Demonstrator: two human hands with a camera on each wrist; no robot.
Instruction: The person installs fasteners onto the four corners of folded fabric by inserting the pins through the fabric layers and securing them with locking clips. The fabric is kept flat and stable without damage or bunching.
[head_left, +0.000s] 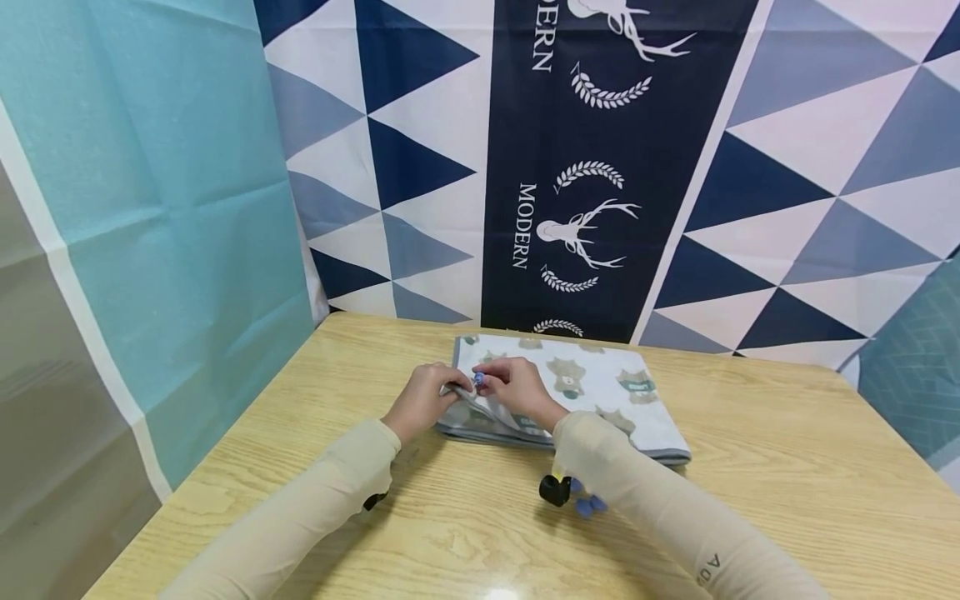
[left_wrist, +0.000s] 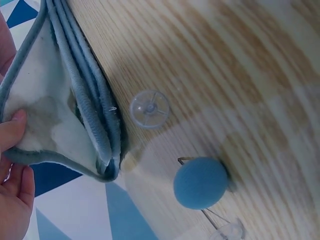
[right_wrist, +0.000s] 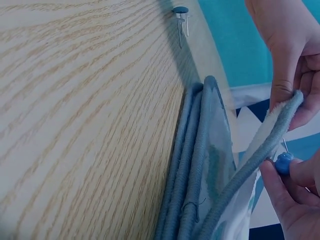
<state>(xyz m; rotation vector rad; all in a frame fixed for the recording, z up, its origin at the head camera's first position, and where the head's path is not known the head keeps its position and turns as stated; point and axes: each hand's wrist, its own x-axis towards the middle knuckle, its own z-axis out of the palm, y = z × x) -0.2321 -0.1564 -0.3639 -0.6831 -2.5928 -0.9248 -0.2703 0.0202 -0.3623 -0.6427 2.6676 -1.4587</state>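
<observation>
A folded white blanket [head_left: 600, 379] with bear prints and grey-blue piping lies on the table. My left hand [head_left: 423, 400] pinches the edge of its top layer near the front left corner, lifting it off the folds below. In the right wrist view, the raised piped edge [right_wrist: 250, 165] runs up to the left hand [right_wrist: 287, 60]. My right hand [head_left: 521, 387] pinches a small blue-headed pin [right_wrist: 284, 162] between thumb and fingers. A thin metal point sticks up from it, close beside the lifted edge.
Several blue pieces [head_left: 590, 505] lie on the wooden table [head_left: 465, 517] in front of the blanket, near the right forearm. The left wrist view shows a clear plastic disc [left_wrist: 150, 108] and a blue round-headed pin [left_wrist: 201, 183]. A patterned cloth [head_left: 420, 167] hangs behind the table.
</observation>
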